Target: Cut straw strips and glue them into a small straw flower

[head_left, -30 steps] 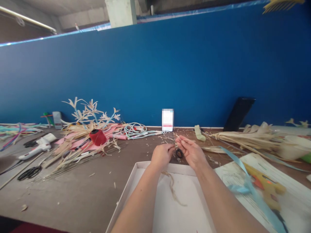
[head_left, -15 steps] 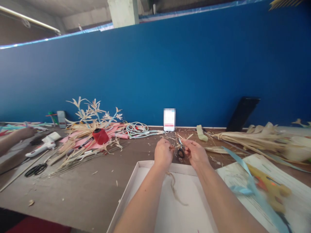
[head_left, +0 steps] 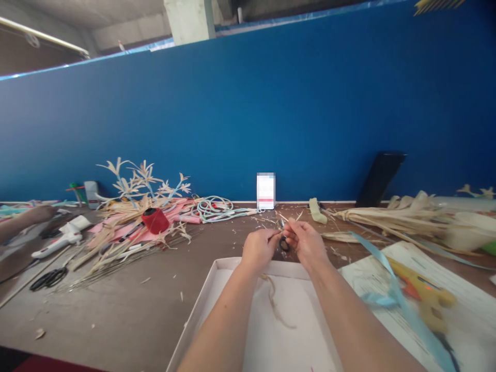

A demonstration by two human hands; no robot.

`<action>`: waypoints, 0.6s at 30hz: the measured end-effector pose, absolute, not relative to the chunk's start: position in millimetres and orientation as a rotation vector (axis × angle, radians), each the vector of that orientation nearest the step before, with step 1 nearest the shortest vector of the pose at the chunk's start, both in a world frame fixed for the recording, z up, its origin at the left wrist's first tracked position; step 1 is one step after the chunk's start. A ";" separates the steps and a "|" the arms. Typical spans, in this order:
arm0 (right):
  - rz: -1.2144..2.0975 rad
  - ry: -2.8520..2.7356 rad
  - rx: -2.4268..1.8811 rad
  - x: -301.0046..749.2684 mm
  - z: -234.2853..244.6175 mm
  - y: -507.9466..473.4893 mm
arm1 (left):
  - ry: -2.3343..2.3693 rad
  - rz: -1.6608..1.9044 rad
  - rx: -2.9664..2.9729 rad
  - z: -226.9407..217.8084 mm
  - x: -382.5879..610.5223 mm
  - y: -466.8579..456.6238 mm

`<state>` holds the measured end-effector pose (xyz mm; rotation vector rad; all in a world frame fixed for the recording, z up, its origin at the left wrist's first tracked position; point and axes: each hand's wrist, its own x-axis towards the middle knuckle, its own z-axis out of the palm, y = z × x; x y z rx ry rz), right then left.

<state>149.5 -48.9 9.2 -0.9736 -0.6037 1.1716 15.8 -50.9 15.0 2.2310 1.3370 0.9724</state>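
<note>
Left hand (head_left: 259,249): grip pinching a straw strip (head_left: 276,234). Right hand (head_left: 308,243): grip clasping small scissors (head_left: 284,243), close beside for cutting. White tray (head_left: 217,289) beneath both grips, likely catching trimmings.

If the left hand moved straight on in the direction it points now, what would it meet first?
Probably the small scissors held in the right hand, just ahead of the left hand; depth is unclear.

A red spool (head_left: 155,220) lay among straw flowers (head_left: 141,178) at the table's (head_left: 116,310) left, near a white glue gun (head_left: 56,243) and black scissors (head_left: 48,278). Coiled cables (head_left: 217,208) sat by the blue wall (head_left: 271,103). On the right lay husks (head_left: 391,217), a ribbon (head_left: 377,256) and a yellow glue gun (head_left: 420,292).
</note>
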 end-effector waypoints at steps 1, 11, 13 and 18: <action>1.155 -0.622 -0.986 149.3 8.3 -48.5 | 1.294 0.946 2.261 16.2 16.4 -52.1; 0.972 -0.680 -1.097 147.8 0.7 -46.4 | 1.533 0.779 2.361 10.8 15.1 -50.3; 0.970 -0.672 -1.072 148.7 1.1 -46.7 | 1.530 0.823 2.362 10.6 14.7 -49.6; 1.071 -0.617 -0.999 149.0 6.1 -48.4 | 1.492 0.852 2.332 10.1 13.9 -48.1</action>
